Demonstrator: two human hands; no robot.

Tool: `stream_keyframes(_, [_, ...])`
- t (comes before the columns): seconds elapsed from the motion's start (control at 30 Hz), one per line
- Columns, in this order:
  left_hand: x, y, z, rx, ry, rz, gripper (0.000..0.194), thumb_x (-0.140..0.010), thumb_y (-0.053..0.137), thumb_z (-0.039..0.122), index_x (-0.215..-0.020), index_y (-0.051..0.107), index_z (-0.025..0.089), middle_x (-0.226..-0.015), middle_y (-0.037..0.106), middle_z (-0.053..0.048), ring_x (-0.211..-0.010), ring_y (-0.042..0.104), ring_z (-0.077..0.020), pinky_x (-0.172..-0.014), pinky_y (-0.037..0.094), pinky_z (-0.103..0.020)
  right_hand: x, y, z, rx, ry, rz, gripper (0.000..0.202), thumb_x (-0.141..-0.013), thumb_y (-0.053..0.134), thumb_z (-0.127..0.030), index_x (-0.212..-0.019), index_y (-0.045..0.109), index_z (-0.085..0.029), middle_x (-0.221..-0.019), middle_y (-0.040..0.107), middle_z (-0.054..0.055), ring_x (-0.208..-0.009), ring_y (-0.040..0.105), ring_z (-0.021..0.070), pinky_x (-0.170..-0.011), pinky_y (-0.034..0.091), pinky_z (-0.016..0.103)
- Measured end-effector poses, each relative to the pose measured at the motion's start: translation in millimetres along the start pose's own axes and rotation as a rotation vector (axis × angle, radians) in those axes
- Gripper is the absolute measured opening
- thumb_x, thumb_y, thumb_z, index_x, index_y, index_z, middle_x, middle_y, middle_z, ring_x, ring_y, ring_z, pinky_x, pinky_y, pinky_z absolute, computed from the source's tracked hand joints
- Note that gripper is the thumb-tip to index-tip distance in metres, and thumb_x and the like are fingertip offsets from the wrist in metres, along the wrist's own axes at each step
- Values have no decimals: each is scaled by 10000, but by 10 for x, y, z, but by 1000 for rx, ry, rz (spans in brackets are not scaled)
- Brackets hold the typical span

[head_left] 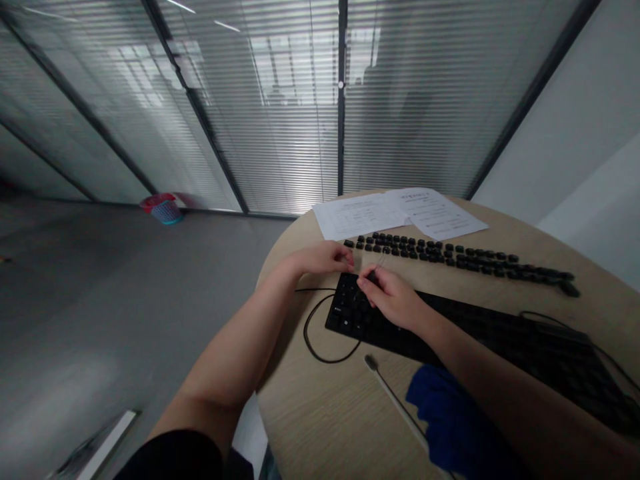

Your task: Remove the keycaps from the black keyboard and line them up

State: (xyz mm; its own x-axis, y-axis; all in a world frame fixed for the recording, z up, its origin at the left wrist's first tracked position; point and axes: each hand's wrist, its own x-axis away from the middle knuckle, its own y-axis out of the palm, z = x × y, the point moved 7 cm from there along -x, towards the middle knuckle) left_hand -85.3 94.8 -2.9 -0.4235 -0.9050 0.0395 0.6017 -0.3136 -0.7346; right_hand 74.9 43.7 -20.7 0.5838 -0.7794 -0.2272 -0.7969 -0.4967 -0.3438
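A black keyboard [390, 333] lies across the round wooden table [320, 407], with keycaps gone from part of it. My right hand [393, 293] is above its left part, fingers closed round the dark handle of a thin wire tool [381, 260] whose wires point up and away. Just left of it, my left hand [330, 258] rests at the keyboard's far left corner, fingers curled together; whatever they may hold is too small to make out. Loose black keycaps [435, 253] stand in long rows beyond the keyboard.
Printed papers [360, 213] lie at the table's far edge. A brush [395, 400] and a blue cloth [445, 420] are near me, below the keyboard. A black cable [306, 333] loops at the left. On the floor stands a red and blue basket [167, 210] by the glass wall.
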Motion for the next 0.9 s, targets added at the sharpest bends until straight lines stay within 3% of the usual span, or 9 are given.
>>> stream_keyframes(0.13, [52, 81, 53, 62, -1, -109, 173, -666, 869, 329, -817, 822, 258, -574, 614, 48, -560, 549, -146, -564, 384, -258, -8, 17, 31, 54, -15, -11, 219, -991, 563, -447, -908, 602, -248, -600, 535, -49, -621, 574, 181, -625, 454, 306])
stream_keyframes(0.27, [58, 142, 37, 158, -15, -168, 251, -581, 909, 257, -817, 827, 269, -586, 607, 56, -558, 526, -146, -548, 358, -269, -13, 24, 49, 57, 9, -11, 216, -983, 569, -444, -906, 615, -248, -588, 525, -49, -599, 564, 182, -603, 446, 305])
stream_keyframes(0.4, [40, 201, 13, 136, 16, -206, 244, -609, 876, 218, -843, 828, 267, -620, 623, 47, -601, 531, -164, -569, 360, -285, 2, 39, 36, 74, 10, -25, 222, -979, 565, -450, -916, 621, -244, -596, 521, -49, -575, 543, 175, -590, 434, 302])
stream_keyframes(0.73, [38, 228, -17, 89, 8, -246, 251, -636, 874, 296, -877, 816, 258, -632, 588, 37, -613, 502, -168, -565, 333, -285, 38, 82, 34, 97, -6, -85, 234, -998, 557, -458, -927, 603, -240, -639, 538, -44, -538, 500, 153, -540, 386, 285])
stream_keyframes(0.9, [29, 255, -62, 73, 13, -273, 276, -665, 846, 309, -929, 801, 244, -714, 651, 32, -677, 535, -165, -607, 352, -273, 30, 95, 65, 97, 16, -113, 252, -1004, 551, -478, -946, 599, -238, -635, 507, -55, -540, 485, 148, -546, 371, 279])
